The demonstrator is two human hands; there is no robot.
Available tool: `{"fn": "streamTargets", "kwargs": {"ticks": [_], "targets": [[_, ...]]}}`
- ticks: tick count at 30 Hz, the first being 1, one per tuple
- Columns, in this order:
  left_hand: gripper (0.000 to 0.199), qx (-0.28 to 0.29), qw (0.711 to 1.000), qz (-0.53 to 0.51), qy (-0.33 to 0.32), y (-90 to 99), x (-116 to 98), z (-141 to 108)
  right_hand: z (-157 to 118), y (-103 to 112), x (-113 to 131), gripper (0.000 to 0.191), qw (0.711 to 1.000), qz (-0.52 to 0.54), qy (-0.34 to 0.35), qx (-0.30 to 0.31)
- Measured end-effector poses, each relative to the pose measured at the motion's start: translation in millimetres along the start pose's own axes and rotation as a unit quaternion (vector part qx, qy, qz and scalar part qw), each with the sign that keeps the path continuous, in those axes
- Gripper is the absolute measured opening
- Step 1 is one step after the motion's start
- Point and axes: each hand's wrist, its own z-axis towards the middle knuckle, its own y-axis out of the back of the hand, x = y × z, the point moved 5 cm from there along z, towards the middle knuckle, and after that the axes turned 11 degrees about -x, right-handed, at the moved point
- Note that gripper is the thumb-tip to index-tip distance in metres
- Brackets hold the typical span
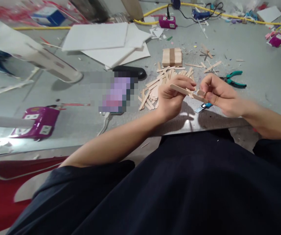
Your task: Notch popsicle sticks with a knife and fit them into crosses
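Wooden craft sticks (179, 89), crossed over one another, are held between my two hands above the table's front edge. My left hand (173, 96) has its fingers closed round them from the left. On the right, my right hand (220, 94) pinches the other end of the sticks between thumb and fingers. Loose craft sticks (152, 84) lie in a heap behind and left of my left hand. A banded bundle of sticks (172, 57) sits behind the heap. Under my right hand is a blue cutter (203, 106), partly covered.
Green-handled pliers (235, 80) lie right of my right hand. A phone (117, 93) with a cable and a black case (130, 71) are to the left. White boards (98, 37), purple sockets (167, 22) and a yellow cord (204, 14) are farther back.
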Motion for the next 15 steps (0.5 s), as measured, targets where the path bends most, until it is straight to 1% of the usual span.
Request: {"fn": "streamTargets", "kwargs": {"ticks": [2, 6, 8, 10, 12, 15], "targets": [[0.029, -0.013, 1.000, 0.009, 0.014, -0.9, -3.4, -0.5, -1.8, -3.5, 2.0, 0.040, 1.000, -0.011, 0.016, -0.022], [0.056, -0.032, 0.990, 0.071, 0.113, -2.4, -4.8, -3.0, -1.4, -4.5, 3.9, 0.053, 0.998, -0.004, 0.040, -0.040], [0.066, -0.024, 0.986, 0.092, 0.135, -2.3, -5.5, -5.0, -1.9, -4.1, 5.1, 0.052, 0.998, -0.026, 0.034, -0.049], [0.067, -0.010, 0.986, 0.090, 0.140, -2.0, -5.7, -7.1, -2.5, -2.1, 7.6, 0.051, 0.996, -0.048, 0.029, -0.075], [0.063, 0.006, 0.987, 0.076, 0.139, -1.7, -5.9, -9.1, -2.2, -1.0, 11.0, 0.053, 0.994, -0.055, 0.033, -0.091], [0.054, 0.019, 0.990, 0.059, 0.128, -1.9, -7.9, -10.2, 1.1, -1.9, 11.4, 0.057, 0.996, -0.048, 0.017, -0.076]]}}
